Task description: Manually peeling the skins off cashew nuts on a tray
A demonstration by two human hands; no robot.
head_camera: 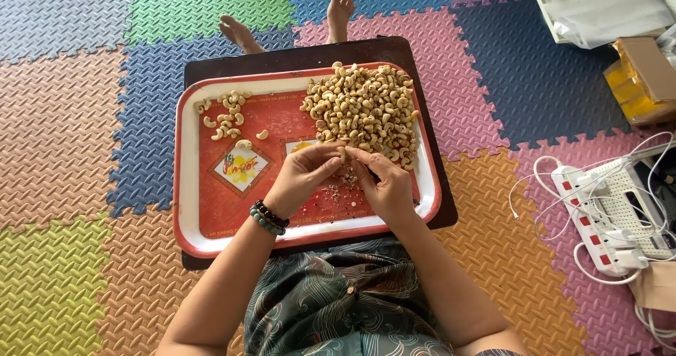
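Left hand (304,176) and right hand (384,181) pinch one cashew (343,152) together over red tray (211,208). Large pile (362,109) far right; small pile (227,113) far left.

Beaded bracelets (268,219) circle one wrist; teal swirl-patterned garment (338,300).

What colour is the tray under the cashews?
Red with a white rim: the tray, clearest in the head view.
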